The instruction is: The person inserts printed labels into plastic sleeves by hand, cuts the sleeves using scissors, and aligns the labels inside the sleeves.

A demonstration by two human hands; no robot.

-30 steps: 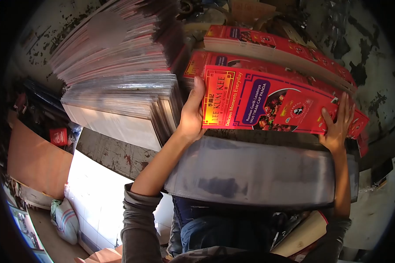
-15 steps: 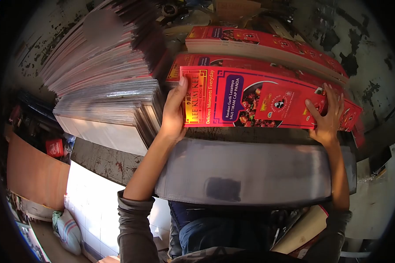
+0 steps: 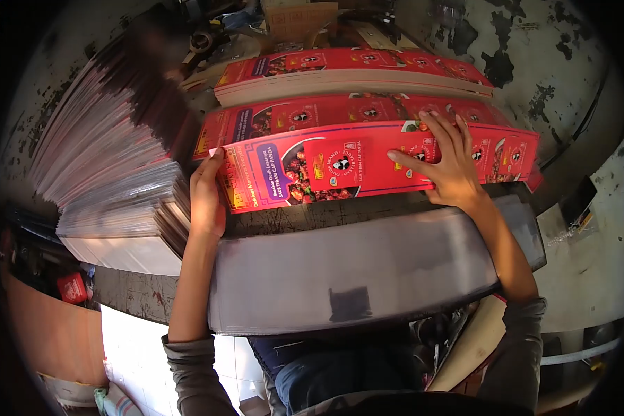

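Note:
A long red printed strip (image 3: 381, 163) lies across the middle, tilted a little, over a stack of similar red strips. My left hand (image 3: 208, 194) grips its left end, thumb on the printed face and fingers partly hidden behind. Spread over the strip's right half, my right hand (image 3: 451, 163) touches the face with its fingers apart. Behind is another pile of red strips (image 3: 360, 80). Nearer my body lies a stack of clear, greyish plastic sheets (image 3: 353, 267), below both hands.
To the left stands a tall, fanned stack of plastic-covered sheets (image 3: 111, 152). A roll of tape (image 3: 201, 43) and a cardboard box (image 3: 301, 21) are at the back. A small red object (image 3: 71, 287) sits at the lower left, above a brown board (image 3: 52, 329).
The view has shifted, and the strip now appears further left with more of its right end showing. My right hand has moved from near the strip's right end toward its middle.

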